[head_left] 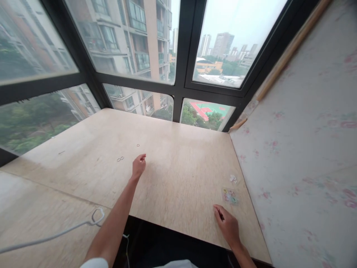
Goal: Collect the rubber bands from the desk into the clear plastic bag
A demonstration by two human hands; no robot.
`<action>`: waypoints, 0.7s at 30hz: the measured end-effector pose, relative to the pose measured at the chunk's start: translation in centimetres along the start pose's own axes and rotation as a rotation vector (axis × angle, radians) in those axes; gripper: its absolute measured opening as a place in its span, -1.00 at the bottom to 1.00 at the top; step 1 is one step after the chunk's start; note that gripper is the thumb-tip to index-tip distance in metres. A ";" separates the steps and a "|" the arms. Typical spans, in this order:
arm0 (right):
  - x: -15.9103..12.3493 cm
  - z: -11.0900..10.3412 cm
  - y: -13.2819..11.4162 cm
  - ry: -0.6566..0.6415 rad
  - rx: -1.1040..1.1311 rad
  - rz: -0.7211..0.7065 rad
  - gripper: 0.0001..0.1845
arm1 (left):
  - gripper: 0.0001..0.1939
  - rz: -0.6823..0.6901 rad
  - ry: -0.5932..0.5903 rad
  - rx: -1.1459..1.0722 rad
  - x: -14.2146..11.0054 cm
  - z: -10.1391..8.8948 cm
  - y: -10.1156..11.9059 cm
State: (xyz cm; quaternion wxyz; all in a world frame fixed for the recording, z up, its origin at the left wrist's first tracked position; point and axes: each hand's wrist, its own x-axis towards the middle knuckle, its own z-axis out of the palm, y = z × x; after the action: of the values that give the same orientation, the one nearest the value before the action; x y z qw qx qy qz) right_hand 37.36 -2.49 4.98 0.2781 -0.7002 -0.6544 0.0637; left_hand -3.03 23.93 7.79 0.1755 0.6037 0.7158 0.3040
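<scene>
While three rings (120,159) lay out, the case (237,201) held coloured pieces (233,200); my left hand (139,163) and right hand (227,224) were half-curled, grip indeterminable.

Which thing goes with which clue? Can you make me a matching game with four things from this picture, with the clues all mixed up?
Things
1. left hand
2. right hand
3. cable
4. box

Clues
A. Near the box, with fingers curled
B. See-through, with colourful bits inside
C. Nearest to the small rings
D. Pale, with a loop in it

Right pairs: 1-C, 2-A, 3-D, 4-B
</scene>
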 end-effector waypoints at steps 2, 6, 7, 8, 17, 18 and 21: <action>0.0 0.1 0.2 0.001 -0.026 -0.017 -0.58 | -0.56 -0.028 0.018 0.084 3.9 -1.2 -0.4; -0.1 0.5 0.7 0.011 -0.056 -0.048 -0.54 | -0.56 -0.050 -0.012 0.213 9.4 -2.7 -2.0; -0.2 0.6 0.8 0.013 -0.060 -0.054 -0.54 | -0.55 -0.050 -0.029 0.243 10.3 -2.9 -2.6; -0.2 0.7 1.0 0.015 -0.065 -0.060 -0.53 | -0.54 -0.047 -0.050 0.273 10.9 -3.0 -3.1; -0.3 0.8 1.5 0.038 -0.120 -0.103 -0.48 | -0.61 0.121 -0.224 0.456 12.8 -2.7 -4.6; -0.3 0.8 1.4 0.037 -0.125 -0.107 -0.48 | -0.63 0.140 -0.239 0.470 12.9 -2.6 -4.3; -0.3 0.8 1.4 0.047 -0.139 -0.130 -0.49 | -0.67 0.177 -0.268 0.515 13.2 -2.4 -3.6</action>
State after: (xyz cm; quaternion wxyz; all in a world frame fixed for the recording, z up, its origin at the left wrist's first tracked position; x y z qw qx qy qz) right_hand 38.22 -2.47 3.55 0.2477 -0.6751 -0.6947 -0.0167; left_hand -9.97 35.90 8.78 0.0826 0.7231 0.6844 0.0444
